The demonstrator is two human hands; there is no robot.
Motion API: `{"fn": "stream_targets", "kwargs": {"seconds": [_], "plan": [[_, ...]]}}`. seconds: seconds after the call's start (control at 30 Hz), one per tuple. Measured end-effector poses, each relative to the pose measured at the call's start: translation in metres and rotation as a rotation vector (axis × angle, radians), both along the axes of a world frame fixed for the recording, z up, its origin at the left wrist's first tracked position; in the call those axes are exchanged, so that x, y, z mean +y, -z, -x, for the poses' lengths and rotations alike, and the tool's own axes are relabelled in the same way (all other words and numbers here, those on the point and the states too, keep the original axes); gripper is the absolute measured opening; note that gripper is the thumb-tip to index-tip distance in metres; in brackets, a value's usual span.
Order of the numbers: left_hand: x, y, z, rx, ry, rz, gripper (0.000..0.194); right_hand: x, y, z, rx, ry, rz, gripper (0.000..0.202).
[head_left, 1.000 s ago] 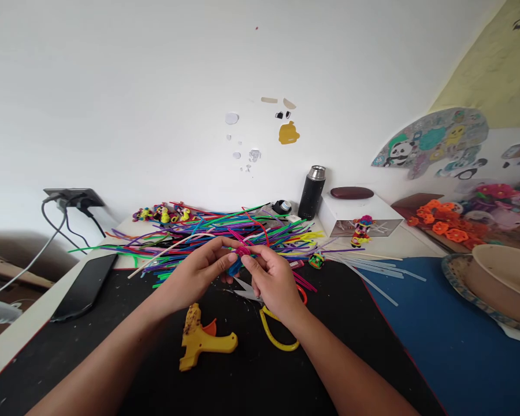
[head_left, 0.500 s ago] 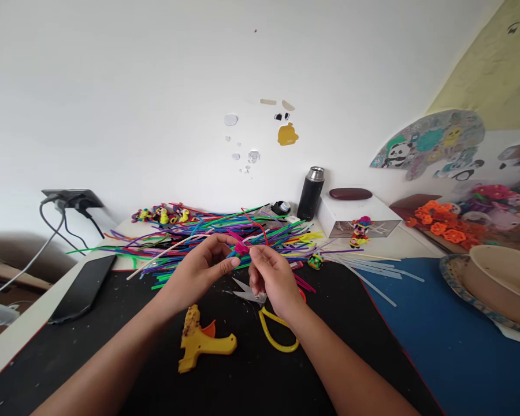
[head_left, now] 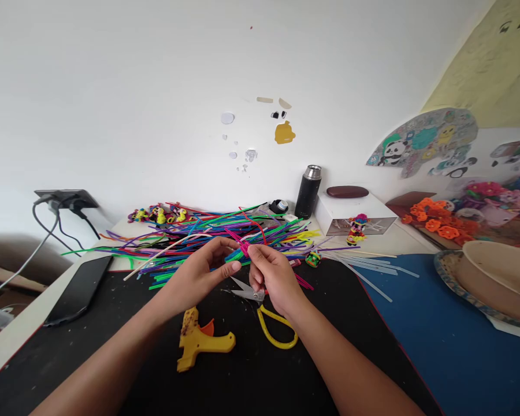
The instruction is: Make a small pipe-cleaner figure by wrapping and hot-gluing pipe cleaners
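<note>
A small bent bundle of magenta pipe cleaners (head_left: 244,247) is pinched between the thumb and fingers of my right hand (head_left: 272,276). My left hand (head_left: 205,268) is just left of it, fingers curved and thumb held apart, with nothing visible gripped between them. Whether its fingertips touch the bundle is hard to see. Under my right hand lie scissors (head_left: 277,341) with yellow and red handles, blades pointing left. A yellow glue gun (head_left: 203,342) with an orange trigger rests on the black mat below my left hand.
Loose coloured pipe cleaners (head_left: 182,254) are heaped behind my hands. A black flask (head_left: 308,193), a white box (head_left: 353,211) and a small figure (head_left: 357,230) stand further back. A phone (head_left: 80,289) lies left; a bowl (head_left: 502,283) sits right on the blue mat.
My right hand has shifted slightly left, its thumb now further over the magenta bundle. The left hand's fingers have drawn a little away from it. The view has moved slightly.
</note>
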State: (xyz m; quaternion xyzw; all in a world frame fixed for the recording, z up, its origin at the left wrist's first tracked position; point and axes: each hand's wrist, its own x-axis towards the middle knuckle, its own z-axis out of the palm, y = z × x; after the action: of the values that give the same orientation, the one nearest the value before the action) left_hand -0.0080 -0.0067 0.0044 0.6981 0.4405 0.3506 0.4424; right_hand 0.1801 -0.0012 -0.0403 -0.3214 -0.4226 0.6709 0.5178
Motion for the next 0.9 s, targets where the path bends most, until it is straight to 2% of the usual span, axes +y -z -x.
{"fn": "stream_targets", "kwargs": {"seconds": [0.13, 0.47, 0.73, 0.9], "plan": [[-0.001, -0.003, 0.0, -0.096, 0.037, 0.143, 0.05, 0.001, 0.0, -0.001, -0.031, -0.015, -0.024, 0.049], [-0.004, 0.01, -0.008, -0.004, 0.012, 0.114, 0.059, 0.003, 0.006, -0.001, -0.123, 0.013, -0.053, 0.05], [-0.002, 0.003, -0.01, -0.2, -0.01, 0.181, 0.068, 0.004, 0.002, -0.003, 0.012, 0.044, 0.023, 0.055], [-0.004, 0.002, -0.011, -0.199, 0.001, 0.187, 0.068, 0.003, 0.0, -0.003, 0.019, 0.045, 0.013, 0.051]]}}
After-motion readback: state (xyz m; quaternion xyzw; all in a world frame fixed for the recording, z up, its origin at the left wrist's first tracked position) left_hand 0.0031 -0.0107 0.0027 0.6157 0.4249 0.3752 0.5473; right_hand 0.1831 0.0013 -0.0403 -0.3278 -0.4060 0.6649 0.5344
